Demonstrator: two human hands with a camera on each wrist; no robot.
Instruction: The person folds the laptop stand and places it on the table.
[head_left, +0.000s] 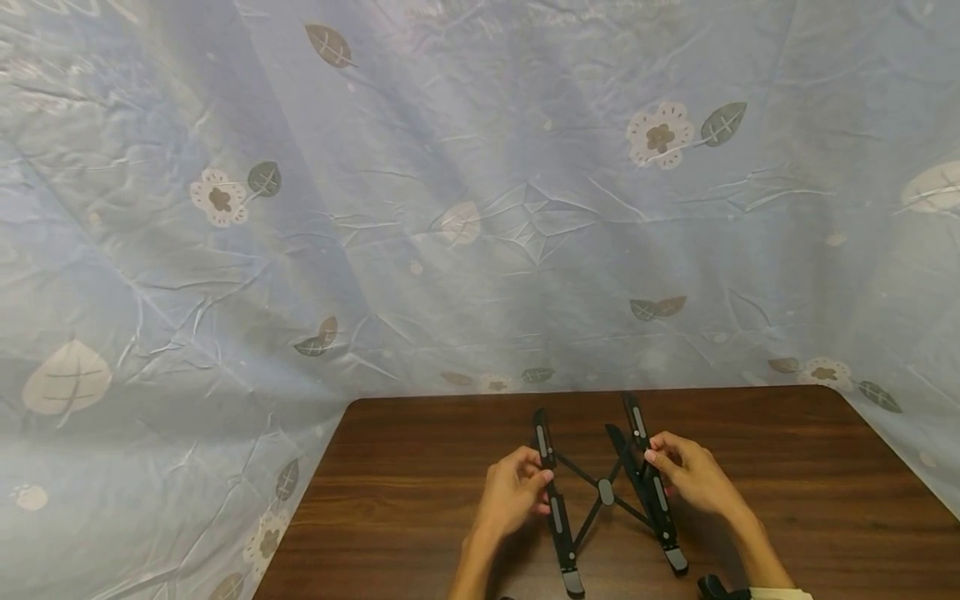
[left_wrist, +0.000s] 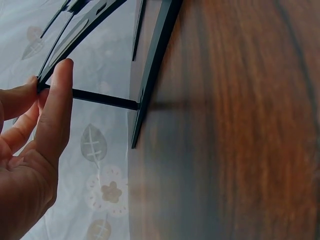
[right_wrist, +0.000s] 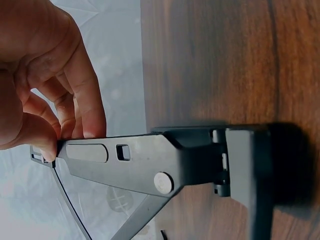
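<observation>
A black folding laptop stand (head_left: 605,492) is spread in an X on the table, its two long side arms joined by crossed struts at a grey hub. My left hand (head_left: 510,493) pinches the left arm near its middle between thumb and fingers. On the other side, my right hand (head_left: 693,477) grips the right arm. The left wrist view shows the stand's lower leg (left_wrist: 152,70) resting on the table, with the upper arm raised. In the right wrist view, a grey pad and a hinged front lip (right_wrist: 240,165) show close up.
The brown wood-grain table (head_left: 405,492) ends at a far edge behind the stand. A pale blue curtain (head_left: 480,208) with leaves and flowers hangs behind and beside it. Near the right forearm is a black object (head_left: 716,587), partly cut off by the frame's bottom.
</observation>
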